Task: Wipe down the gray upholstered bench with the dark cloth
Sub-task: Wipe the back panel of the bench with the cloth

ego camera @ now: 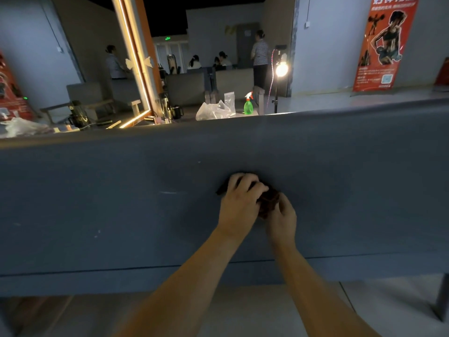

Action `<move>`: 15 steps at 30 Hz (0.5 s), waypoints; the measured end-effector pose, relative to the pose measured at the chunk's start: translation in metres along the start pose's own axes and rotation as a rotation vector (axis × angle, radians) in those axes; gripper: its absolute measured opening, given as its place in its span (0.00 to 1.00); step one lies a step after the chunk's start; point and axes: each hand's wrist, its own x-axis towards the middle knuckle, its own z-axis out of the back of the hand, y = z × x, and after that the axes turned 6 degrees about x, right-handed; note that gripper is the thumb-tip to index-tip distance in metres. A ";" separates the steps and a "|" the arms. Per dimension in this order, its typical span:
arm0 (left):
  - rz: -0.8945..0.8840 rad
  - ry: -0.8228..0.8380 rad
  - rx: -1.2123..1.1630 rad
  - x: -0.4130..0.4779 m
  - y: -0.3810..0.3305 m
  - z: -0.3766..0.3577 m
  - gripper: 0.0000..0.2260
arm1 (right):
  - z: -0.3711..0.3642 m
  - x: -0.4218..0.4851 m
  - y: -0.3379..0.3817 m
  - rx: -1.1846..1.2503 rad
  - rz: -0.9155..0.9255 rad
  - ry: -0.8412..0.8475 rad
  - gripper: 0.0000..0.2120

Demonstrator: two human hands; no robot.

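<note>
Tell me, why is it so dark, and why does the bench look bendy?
Head view: the room is dim, lit mostly by a glaring lamp and a glowing mirror frame; the wide lens curves the bench; the dark cloth shows little detail.

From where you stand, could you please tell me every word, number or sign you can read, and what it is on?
Nothing reads clearly.
Red banner: large white characters cropped at the top, small print blurred.
Green sign far back: too small.
Red poster at left: blurred.
</note>
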 end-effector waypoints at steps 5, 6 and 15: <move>0.144 -0.210 0.085 0.000 0.050 0.045 0.13 | -0.016 -0.012 0.003 -0.084 0.133 0.050 0.13; 0.222 -0.260 0.089 -0.003 0.063 0.056 0.15 | -0.021 -0.015 0.006 -0.094 0.153 0.083 0.13; 0.568 -0.425 -0.127 -0.005 0.047 0.057 0.19 | -0.032 -0.015 0.018 -0.011 0.169 0.132 0.13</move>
